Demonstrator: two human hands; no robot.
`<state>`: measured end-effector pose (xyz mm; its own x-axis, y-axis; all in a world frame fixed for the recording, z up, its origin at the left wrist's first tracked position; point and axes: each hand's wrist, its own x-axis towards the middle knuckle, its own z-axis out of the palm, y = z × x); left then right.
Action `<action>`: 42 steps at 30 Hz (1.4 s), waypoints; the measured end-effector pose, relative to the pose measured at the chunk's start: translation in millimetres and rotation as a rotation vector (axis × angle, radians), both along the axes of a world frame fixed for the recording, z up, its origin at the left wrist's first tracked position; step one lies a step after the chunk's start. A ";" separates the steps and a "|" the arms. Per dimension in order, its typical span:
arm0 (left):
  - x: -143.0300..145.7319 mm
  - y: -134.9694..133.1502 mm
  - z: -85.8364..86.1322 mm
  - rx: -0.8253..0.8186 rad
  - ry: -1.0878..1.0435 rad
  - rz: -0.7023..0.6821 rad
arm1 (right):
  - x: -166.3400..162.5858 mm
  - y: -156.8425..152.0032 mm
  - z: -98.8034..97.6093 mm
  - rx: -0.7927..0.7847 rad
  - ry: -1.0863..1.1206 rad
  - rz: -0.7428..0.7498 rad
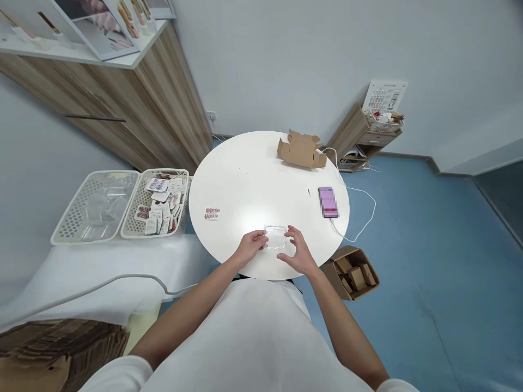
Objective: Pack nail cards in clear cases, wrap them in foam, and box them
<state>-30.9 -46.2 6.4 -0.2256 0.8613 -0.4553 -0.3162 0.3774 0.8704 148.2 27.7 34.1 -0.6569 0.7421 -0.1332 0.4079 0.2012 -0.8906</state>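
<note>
A small clear plastic tray (275,237) is at the near side of the round white table (245,179). My left hand (251,246) pinches its left edge between thumb and fingers. On the opposite side, my right hand (299,252) has thumb and fingers spread apart, with the fingertips close to the tray's upper right corner; whether they touch it I cannot tell. Farther left on the tabletop lies a small card of reddish press-on nails (212,214). An unfolded brown cardboard box (301,151) rests at the table's far edge.
A phone (328,202) with a white cable (370,209) lies at the table's right. Left of the table are a basket of printed cards (161,204) and a basket of clear plastic pieces (98,207). A carton holding small boxes (353,272) stands on the floor, lower right.
</note>
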 end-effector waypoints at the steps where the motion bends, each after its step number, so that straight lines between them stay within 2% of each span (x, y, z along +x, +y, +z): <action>1: 0.5 1.2 2.4 0.005 0.003 -0.001 | 3.2 5.4 3.7 0.071 -0.052 0.090; 4: 4.3 4.7 8.0 0.037 0.034 -0.010 | 8.8 19.4 9.9 0.198 -0.153 0.305; 6: 8.5 6.4 9.2 0.074 0.066 -0.035 | 9.9 26.4 8.3 0.241 -0.167 0.375; 10: 15.2 6.1 9.4 0.104 0.161 -0.105 | 11.1 37.4 -1.1 0.275 -0.120 0.390; 15: 14.4 2.1 16.6 0.160 0.471 -0.310 | 22.7 51.9 -4.2 0.224 -0.120 0.392; 17: 14.6 3.2 19.5 0.168 0.533 -0.355 | 29.8 56.0 -3.1 0.214 -0.124 0.386; 20: 19.6 9.8 22.0 0.164 0.563 -0.364 | 38.7 58.5 -0.7 0.230 -0.108 0.383; 27: 34.1 25.1 28.5 0.328 0.677 -0.298 | 43.8 57.9 11.2 0.286 -0.081 0.371; 35: 30.1 13.5 37.9 0.336 0.676 -0.276 | 42.2 51.3 14.2 0.317 -0.076 0.411; 42: 33.1 5.9 37.7 0.310 0.568 -0.236 | 38.8 47.6 13.2 0.314 -0.003 0.387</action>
